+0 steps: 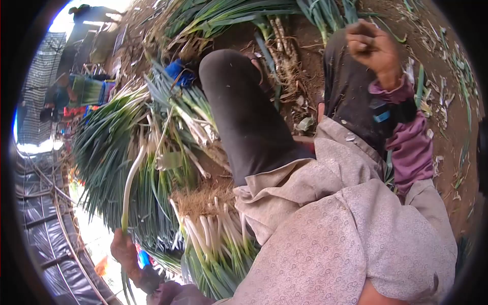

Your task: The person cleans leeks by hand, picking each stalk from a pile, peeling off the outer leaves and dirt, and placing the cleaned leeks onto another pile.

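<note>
My left hand (124, 251), at the lower left, is closed round the green part of a long leek (133, 185). Its white shank points up over a big heap of leeks (107, 137). My right hand (373, 51) is raised near my knee at the upper right, fingers curled in and nothing visible in them. Between my arms, a row of leeks (211, 234) lies with white stalks and brown roots together. More leeks with dirty roots (284, 51) lie on the soil beyond my legs.
A blue tangle of twine (180, 72) sits beside my knee. Long green leaves (229, 15) are piled at the top. Scattered peelings (442, 101) cover the brown ground at right. Other people (91, 14) are at the upper left, near a dark plastic sheet wall (43, 218).
</note>
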Available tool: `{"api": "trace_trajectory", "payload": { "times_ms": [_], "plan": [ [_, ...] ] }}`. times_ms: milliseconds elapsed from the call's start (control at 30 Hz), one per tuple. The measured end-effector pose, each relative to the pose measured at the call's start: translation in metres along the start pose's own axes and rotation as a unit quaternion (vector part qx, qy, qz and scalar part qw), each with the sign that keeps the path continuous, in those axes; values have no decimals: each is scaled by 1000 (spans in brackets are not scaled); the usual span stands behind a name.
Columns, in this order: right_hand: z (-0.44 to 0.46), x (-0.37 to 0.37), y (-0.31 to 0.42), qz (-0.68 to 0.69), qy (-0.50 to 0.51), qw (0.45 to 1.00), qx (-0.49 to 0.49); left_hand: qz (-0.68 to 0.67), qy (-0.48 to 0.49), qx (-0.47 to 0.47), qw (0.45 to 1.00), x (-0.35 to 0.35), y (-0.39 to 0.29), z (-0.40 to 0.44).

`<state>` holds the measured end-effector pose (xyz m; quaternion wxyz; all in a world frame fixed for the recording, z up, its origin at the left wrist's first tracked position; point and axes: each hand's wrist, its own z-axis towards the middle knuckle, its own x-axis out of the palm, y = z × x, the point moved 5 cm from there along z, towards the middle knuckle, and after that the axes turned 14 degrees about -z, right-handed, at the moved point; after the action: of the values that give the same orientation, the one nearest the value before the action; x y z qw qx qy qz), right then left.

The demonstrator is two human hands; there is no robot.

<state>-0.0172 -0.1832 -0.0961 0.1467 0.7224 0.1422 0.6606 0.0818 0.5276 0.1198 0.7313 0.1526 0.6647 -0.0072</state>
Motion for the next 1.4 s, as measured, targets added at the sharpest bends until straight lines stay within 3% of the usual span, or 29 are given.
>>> {"api": "trace_trajectory", "payload": {
  "times_ms": [67,133,167,200,267,300,367,400,433,500,533,567,633,667,767,800,833,867,900,967,1033,1067,1167,1300,1333,1400],
  "plan": [
    [-13,-33,19,0,-19,1000,6,117,37,-101,987,19,70,-42],
    [-38,-67,40,-8,-84,996,-36,45,105,-140,984,57,155,-96],
    [-51,-80,47,-15,-97,993,-59,114,129,-191,966,68,146,-109],
    [-61,-92,52,-38,-141,985,-89,107,179,-179,961,81,133,-105],
    [-101,-122,68,-102,-244,950,-167,-101,98,-157,978,98,80,-83],
    [-114,-141,67,-89,-248,945,-194,-221,157,-180,946,135,84,-64],
    [-140,-138,59,-122,-283,928,-211,-209,285,-64,933,191,63,1],
    [-151,-146,57,-171,-314,905,-230,-435,105,-202,871,161,-28,-2],
    [-162,-154,55,-218,-348,878,-244,-399,267,-222,848,180,-52,47],
    [-179,-176,43,53,-415,882,-215,-334,168,-39,927,120,-206,92],
    [-188,-185,40,66,-442,868,-214,-471,83,77,875,122,-237,121],
    [-196,-194,33,84,-466,856,-209,-590,-3,182,787,119,-261,144],
    [-212,-211,18,51,-522,815,-246,-333,-135,305,882,80,-331,175],
    [-220,-210,7,49,-562,793,-232,-437,-102,250,858,78,-345,190],
    [-222,-216,-17,-148,-599,765,-182,-380,-102,310,866,53,-429,192],
    [-217,-221,-23,-205,-622,743,-141,-294,-62,313,901,67,-438,202],
    [-212,-231,-30,-260,-640,717,-96,-292,-41,336,894,64,-466,185],
    [-199,-237,-34,-305,-591,738,-116,-263,-36,329,906,63,-474,182],
    [-193,-249,-47,-279,-608,738,-95,-233,-32,320,918,61,-480,184],
    [-172,-287,-65,-360,-624,693,-17,-217,-50,360,906,60,-487,187],
    [-148,-332,-74,-713,-511,475,72,-217,-51,365,904,65,-480,195],
    [-145,-326,-79,-686,-574,447,6,-226,-42,352,907,65,-479,197],
    [-120,-354,-85,-648,-607,450,96,-248,-37,347,904,61,-486,200],
    [-95,-352,-83,-432,-656,618,44,-280,-32,347,895,59,-490,202],
    [-82,-369,-84,-408,-674,616,-2,-273,-32,346,897,59,-491,201],
    [-74,-361,-74,-344,-620,705,-21,-258,-29,347,901,58,-492,201]
  ]
}}
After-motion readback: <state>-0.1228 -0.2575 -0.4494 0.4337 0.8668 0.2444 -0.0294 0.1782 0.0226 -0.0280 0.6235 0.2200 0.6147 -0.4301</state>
